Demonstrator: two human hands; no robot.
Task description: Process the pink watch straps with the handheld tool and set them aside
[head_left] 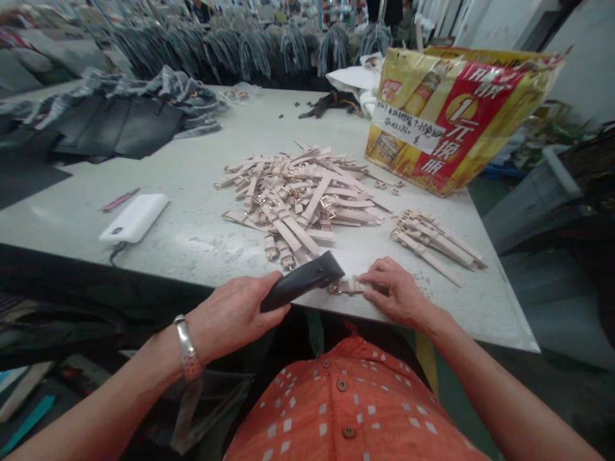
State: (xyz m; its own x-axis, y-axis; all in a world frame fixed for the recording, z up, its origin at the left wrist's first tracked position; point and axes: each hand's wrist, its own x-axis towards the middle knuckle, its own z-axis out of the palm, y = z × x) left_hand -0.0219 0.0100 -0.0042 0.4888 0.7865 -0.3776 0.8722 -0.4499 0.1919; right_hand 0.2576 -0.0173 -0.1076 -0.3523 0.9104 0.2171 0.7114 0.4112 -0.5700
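A black handheld tool [302,282] is gripped in my left hand [235,314], its wide end at the buckle of a beige strap [350,286]. That strap lies at the table's front edge, pinched by the fingers of my right hand [396,291]. Beyond my hands a large heap of beige straps [307,192] with gold-coloured buckles covers the middle of the table. A smaller bundle of straps [427,240] lies to the right, past my right hand.
The white table [192,224] bears a white device [135,218] with a cable, a pink item [119,200] and black pieces [120,125] at left. A yellow and red box [432,121] stands at back right. Grey bundles [240,54] hang behind.
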